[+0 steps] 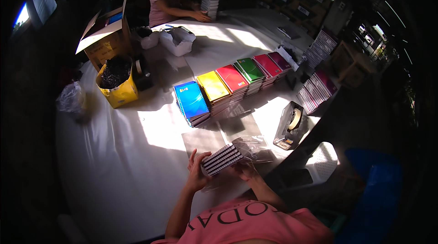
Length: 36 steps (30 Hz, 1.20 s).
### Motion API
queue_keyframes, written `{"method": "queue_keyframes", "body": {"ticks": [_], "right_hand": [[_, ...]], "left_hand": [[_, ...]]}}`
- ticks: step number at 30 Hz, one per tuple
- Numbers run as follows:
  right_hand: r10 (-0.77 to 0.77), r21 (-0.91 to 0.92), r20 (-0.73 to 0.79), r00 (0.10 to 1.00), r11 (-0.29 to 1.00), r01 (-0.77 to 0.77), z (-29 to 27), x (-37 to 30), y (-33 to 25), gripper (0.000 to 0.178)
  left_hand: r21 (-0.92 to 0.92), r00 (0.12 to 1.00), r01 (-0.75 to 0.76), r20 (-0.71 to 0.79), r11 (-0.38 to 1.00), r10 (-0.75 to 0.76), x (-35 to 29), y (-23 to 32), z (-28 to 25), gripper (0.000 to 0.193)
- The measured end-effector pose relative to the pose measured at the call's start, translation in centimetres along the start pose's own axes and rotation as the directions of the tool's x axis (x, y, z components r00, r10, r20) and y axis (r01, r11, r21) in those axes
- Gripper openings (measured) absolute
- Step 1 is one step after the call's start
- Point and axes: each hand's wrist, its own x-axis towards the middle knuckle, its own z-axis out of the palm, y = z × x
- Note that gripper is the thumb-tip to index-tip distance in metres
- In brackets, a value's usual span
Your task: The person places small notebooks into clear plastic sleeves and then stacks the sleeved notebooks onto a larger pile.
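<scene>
A small stack of spiral notebooks, its striped edges turned up toward me, is held in front of my body just above the table. My left hand grips the stack's left end, with the thumb and fingers around it. At the lower right end, my right hand is closed against the stack, its fingertips partly in shadow. A clear plastic bag spreads out beside the stack's right end; whether it wraps the notebooks I cannot tell. Beyond my hands stand piles of spiral notebooks, including blue, yellow and green ones.
A black tape dispenser stands to the right, near a white plastic chair. At the left are a yellow container of black pieces and an open cardboard box. Across the table, another person handles a tall notebook stack.
</scene>
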Motion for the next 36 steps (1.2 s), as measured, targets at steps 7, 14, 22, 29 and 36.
{"method": "queue_keyframes", "body": {"ticks": [7, 14, 22, 29, 36], "right_hand": [[-0.042, -0.774, 0.100, 0.994, 0.625, 0.104, 3.1, 1.7, -4.9, 0.080], [0.080, -0.874, 0.451, 0.889, -0.160, 0.458, 10.7, 1.6, -11.7, 0.017], [-0.438, -0.887, 0.189, 0.879, 0.308, 0.344, 6.3, -1.9, -12.0, 0.058], [-0.191, -0.921, 0.389, 0.901, -0.066, 0.384, 6.3, -2.2, -7.0, 0.052], [0.094, -0.836, 0.474, 0.876, -0.266, 0.481, 6.2, -1.3, -7.9, 0.060]], "left_hand": [[-0.329, 0.999, 0.018, -0.033, 0.944, -0.030, 0.3, 0.5, 0.5, 0.105], [0.279, 0.868, -0.483, 0.030, 0.830, 0.495, 2.8, 6.2, -3.9, 0.022], [-0.050, 0.676, -0.439, -0.676, 0.897, 0.294, -0.2, 6.7, -6.6, 0.057], [0.134, 0.925, -0.323, -0.162, 0.937, 0.342, -2.0, 0.8, -1.5, 0.076], [0.073, 0.894, -0.387, -0.213, 0.919, 0.394, -1.8, 0.2, -1.5, 0.070]]}}
